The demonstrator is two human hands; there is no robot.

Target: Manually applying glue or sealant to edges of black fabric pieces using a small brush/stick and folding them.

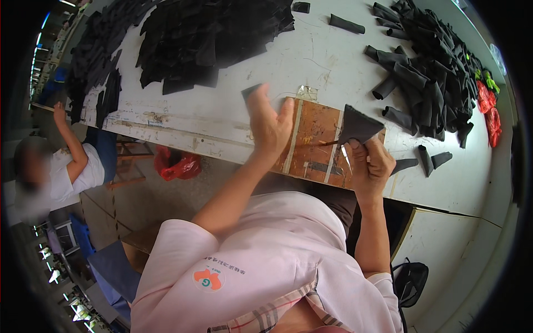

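Note:
My left hand [270,125] is over the table's near edge, thumb and fingers apart and slightly blurred. A small dark fabric piece [250,92] shows just behind its fingertips; I cannot tell whether they touch it. My right hand [373,166] is closed on a dark, roughly triangular fabric piece [360,125], which spreads out above the fingers. A thin, pointed metal tool [347,157] shows beside that hand's fingers; its handle is hidden. Below lies a worn brown board [313,127] with pale strips. Near the right-hand fabric, a thin dark stick [327,144] lies across the board.
A broad stack of flat black fabric [205,41] covers the far table, with more dark pieces [97,50] at the far left. Rolled dark fabric tubes [413,83] are heaped at right. Red bags [176,164] hang below the edge. Another person [72,161] sits at left.

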